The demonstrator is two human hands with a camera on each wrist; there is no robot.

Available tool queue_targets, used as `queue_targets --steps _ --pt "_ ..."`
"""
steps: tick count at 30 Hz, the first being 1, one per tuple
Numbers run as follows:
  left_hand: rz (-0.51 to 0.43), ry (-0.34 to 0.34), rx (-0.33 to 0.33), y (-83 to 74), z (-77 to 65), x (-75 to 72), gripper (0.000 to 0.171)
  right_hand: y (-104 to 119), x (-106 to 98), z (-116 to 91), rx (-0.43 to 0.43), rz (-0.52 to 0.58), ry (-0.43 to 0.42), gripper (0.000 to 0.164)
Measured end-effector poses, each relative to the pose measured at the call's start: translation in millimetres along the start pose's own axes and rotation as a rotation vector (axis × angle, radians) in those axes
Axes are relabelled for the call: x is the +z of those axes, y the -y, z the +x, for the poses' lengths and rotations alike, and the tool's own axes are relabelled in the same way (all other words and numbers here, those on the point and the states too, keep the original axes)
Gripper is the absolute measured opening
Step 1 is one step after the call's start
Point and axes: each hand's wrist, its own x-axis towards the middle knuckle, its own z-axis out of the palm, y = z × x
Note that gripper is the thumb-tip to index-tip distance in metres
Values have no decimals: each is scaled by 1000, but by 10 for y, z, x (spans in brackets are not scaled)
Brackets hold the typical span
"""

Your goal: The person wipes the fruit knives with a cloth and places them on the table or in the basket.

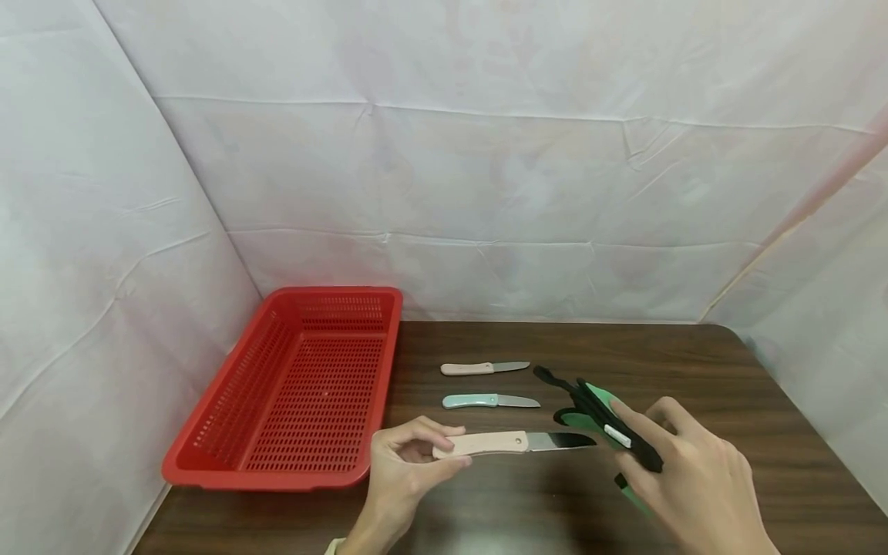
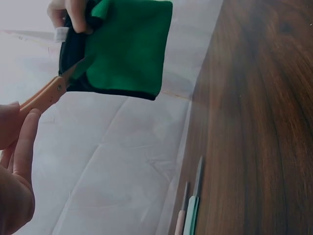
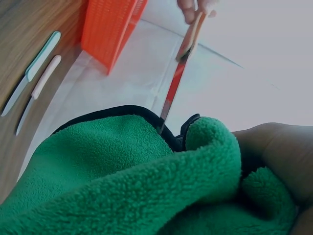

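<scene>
Left hand (image 1: 405, 469): fingers pinch the handle end of a pale-pink-handled metal knife (image 1: 489, 443), raised above the brown wood-grain tabletop (image 1: 513, 505). Right hand (image 1: 697, 470): fingers curl round a fuzzy green cloth with black edging (image 3: 112, 171), near the blade tip; contact cannot be determined. A second pale-pink-handled knife (image 1: 468, 369) and a mint-green-handled knife (image 1: 472, 401) lie beyond, beside a red perforated plastic basket (image 1: 388, 370).

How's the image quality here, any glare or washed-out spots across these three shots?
Head view: fairly clear, with a pale sheen on the tabletop near the bottom edge; left wrist view: hazy, the white backdrop nearly blown out at upper left; right wrist view: upper right washed out, the knife blade showing a red tint, the green cloth keeping its texture.
</scene>
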Motion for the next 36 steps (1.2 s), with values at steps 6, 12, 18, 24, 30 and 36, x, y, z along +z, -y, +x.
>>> queue_targets --steps 6,12,18,24,30,36 --pt "18 6 21 18 24 27 21 87 -13 56 -39 21 -28 47" --pt "29 9 21 20 36 59 20 159 -6 83 -97 35 -48 48" --pt "30 0 35 15 43 95 21 243 46 68 -178 48 -51 43" --pt "14 -12 46 1 46 122 21 304 97 44 -260 23 -46 41" --pt "-18 -15 61 -16 49 129 22 332 128 36 -316 -1 -31 44" --pt "-25 -37 33 -2 31 124 22 356 140 30 -337 -43 -4 46"
